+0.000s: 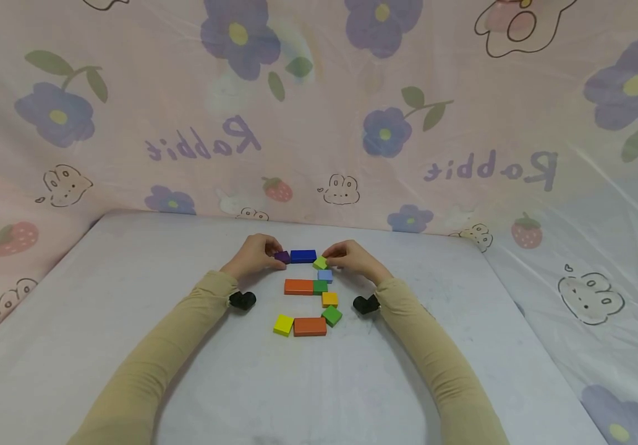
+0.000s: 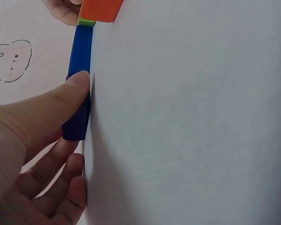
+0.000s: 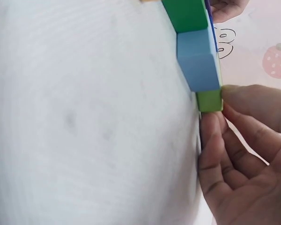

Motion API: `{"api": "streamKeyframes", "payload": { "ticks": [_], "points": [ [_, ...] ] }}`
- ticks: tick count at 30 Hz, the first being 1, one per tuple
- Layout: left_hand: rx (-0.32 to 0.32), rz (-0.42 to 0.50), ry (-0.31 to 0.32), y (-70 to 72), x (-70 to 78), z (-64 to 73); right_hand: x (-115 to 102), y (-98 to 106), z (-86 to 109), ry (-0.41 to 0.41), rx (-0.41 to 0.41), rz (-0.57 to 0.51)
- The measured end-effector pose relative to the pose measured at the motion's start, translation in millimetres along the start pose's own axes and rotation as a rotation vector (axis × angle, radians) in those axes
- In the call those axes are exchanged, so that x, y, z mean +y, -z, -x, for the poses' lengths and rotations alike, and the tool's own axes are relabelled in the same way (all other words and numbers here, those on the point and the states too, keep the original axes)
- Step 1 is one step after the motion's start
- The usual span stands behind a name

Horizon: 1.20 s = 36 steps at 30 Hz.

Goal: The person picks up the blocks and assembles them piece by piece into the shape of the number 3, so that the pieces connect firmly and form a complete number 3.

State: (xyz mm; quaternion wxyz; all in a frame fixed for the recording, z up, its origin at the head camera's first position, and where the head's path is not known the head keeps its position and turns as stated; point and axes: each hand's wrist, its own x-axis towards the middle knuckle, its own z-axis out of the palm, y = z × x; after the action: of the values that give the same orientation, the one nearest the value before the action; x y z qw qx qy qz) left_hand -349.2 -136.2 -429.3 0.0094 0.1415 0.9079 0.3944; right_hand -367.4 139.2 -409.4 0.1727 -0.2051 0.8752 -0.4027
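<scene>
At the far left end of a row of blocks, my left hand (image 1: 253,254) pinches a purple block (image 1: 282,256) between thumb and fingers. The left wrist view shows that purple block (image 2: 75,127) end to end with a dark blue block (image 2: 80,51). My right hand (image 1: 355,258) holds a lime-green block (image 1: 320,263) at the row's right end. Beside it in the right wrist view is a light blue block (image 3: 199,61), and the thumb and fingers are on the lime-green block (image 3: 210,101).
Toward me lie an orange block (image 1: 298,287), a green block (image 1: 320,287), an amber block (image 1: 329,300), another green block (image 1: 332,316), a second orange block (image 1: 310,327) and a yellow block (image 1: 283,325). A patterned curtain (image 1: 308,123) stands behind the white table (image 1: 230,383).
</scene>
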Motion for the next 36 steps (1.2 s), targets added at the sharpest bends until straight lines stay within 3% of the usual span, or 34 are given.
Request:
{"api": "streamKeyframes", "payload": {
  "ticks": [10, 16, 20, 36],
  "points": [
    [-0.002, 0.009, 0.013, 0.7, 3.2, 2.6, 1, 0, 0.6, -0.002, 0.001, -0.001],
    [-0.012, 0.0, 0.027, 1.6, 1.9, 2.9, -13, 2, 8.7, -0.018, -0.027, -0.029],
    [-0.019, -0.002, 0.021, 3.9, 2.6, 4.3, 1, 1, -1.2, -0.011, -0.015, -0.026],
    [-0.045, -0.001, 0.01, 8.2, 8.3, 6.9, 4, 5, -0.5, -0.007, 0.005, -0.032]
  ]
}}
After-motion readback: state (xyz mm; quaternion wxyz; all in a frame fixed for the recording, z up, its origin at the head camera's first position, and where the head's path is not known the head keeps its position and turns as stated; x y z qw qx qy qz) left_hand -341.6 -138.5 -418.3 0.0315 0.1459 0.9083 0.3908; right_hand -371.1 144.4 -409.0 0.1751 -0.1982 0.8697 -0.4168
